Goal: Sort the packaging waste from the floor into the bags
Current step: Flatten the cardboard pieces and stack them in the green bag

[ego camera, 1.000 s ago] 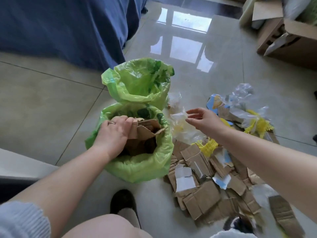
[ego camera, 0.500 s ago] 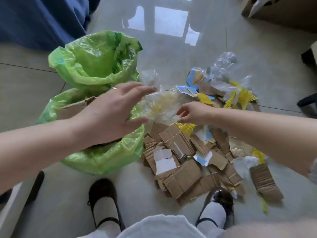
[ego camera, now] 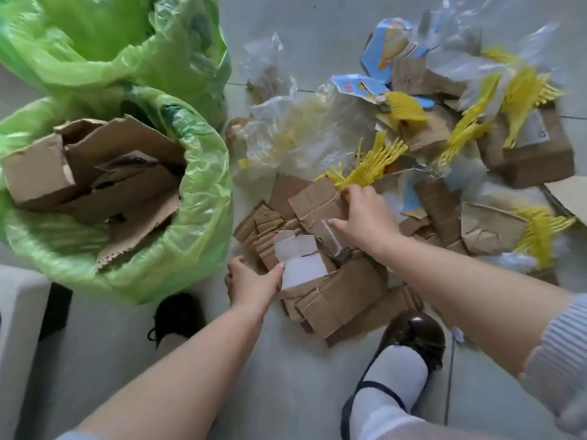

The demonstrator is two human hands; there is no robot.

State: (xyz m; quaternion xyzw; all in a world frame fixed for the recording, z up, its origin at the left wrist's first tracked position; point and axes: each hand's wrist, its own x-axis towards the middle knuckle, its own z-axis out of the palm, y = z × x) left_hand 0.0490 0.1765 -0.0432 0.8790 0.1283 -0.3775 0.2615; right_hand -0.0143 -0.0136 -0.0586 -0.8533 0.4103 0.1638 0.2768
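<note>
Two green plastic bags stand at the left. The near bag (ego camera: 197,223) is stuffed with brown cardboard pieces (ego camera: 104,176); the far bag (ego camera: 104,36) holds clear plastic. A heap of torn cardboard (ego camera: 336,293) lies on the floor in the middle. My left hand (ego camera: 254,284) grips the heap's near-left edge, thumb on a white-faced piece (ego camera: 298,258). On the top cardboard sheet (ego camera: 314,201) presses my right hand (ego camera: 362,217), fingers touching a yellow plastic net (ego camera: 368,166). Clear plastic film (ego camera: 292,134) lies behind the heap.
More cardboard, yellow netting, blue printed wrappers (ego camera: 384,49) and a small brown box (ego camera: 536,154) spread to the right on the grey tiled floor (ego camera: 286,376). My two dark shoes (ego camera: 409,338) stand just below the heap. A white object (ego camera: 16,328) sits at the left edge.
My head has dropped closer to the floor. My left hand left the cardboard bag and came down onto the heap's near edge. My right hand moved from the clear film onto the cardboard.
</note>
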